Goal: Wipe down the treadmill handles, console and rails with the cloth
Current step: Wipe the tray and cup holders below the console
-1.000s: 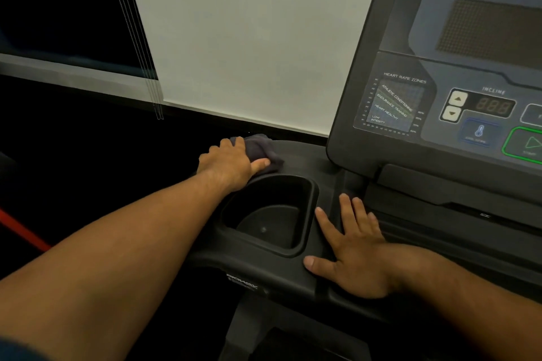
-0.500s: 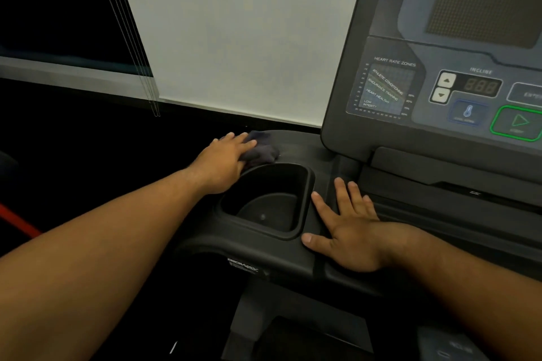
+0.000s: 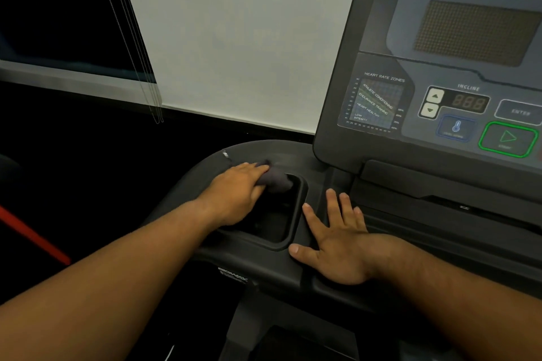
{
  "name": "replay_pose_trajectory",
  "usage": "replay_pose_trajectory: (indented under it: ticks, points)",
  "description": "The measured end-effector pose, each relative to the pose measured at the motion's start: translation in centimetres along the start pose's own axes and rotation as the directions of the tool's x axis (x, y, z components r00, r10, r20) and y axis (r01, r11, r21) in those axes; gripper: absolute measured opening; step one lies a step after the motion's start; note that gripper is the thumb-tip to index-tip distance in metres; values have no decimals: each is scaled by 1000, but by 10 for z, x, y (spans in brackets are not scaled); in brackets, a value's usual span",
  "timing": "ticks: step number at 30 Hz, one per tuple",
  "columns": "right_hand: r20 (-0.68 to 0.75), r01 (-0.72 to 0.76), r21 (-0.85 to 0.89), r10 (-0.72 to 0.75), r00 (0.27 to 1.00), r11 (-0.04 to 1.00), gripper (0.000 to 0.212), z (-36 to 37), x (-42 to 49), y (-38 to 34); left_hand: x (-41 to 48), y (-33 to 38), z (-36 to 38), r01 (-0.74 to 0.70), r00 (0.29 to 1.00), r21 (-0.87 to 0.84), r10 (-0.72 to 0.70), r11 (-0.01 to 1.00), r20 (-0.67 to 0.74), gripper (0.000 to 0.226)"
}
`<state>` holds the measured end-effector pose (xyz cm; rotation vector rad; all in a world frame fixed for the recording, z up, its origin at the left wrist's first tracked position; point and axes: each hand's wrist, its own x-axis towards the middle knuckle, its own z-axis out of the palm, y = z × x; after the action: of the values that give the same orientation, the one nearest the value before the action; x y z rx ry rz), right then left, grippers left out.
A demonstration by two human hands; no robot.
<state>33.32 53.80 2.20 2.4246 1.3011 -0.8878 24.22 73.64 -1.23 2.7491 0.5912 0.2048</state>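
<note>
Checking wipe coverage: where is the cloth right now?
Left of centre in the head view, the cloth is under the left hand, at the cup holder's far rim.

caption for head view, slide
Left hand wipes cup-holder rim with dark cloth; right hand flat beside treadmill console.

Wiping at the cup holder

Left hand [image 3: 239, 192] presses cloth [image 3: 275, 180] on cup holder [image 3: 296, 214] rim; right hand [image 3: 340, 246] lies flat just beside it.
</note>
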Motion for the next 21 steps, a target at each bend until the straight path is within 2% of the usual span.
replay_pose_trajectory:
  ticks: [3, 6, 9, 12, 17, 21]
  points:
    - [2, 10, 10, -10, 1000, 1000, 87, 1, 1, 1, 33, 32, 7, -108, 993, 31, 107, 994, 45, 49]
    - [13, 18, 17, -18, 1000, 1000, 85, -1, 1, 2, 44, 46, 10, -177, 980, -9, 177, 984, 90, 47]
    - [20, 23, 15, -24, 1000, 1000, 84, -2, 0, 2, 44, 37, 8, -206, 969, -64, 212, 977, 126, 45]
    - [4, 32, 19, -33, 999, 999, 83, -1, 0, 3, 46, 26, 8, -201, 965, -32, 204, 979, 167, 50]
    - [-15, 29, 30, -28, 999, 999, 83, 1, -1, 3, 24, 8, 3, -60, 996, 97, 53, 993, 76, 51]
    - [-13, 21, 22, -20, 1000, 1000, 85, 0, -1, 3, -5, 1, 14, 230, 973, 226, -216, 947, -85, 54]
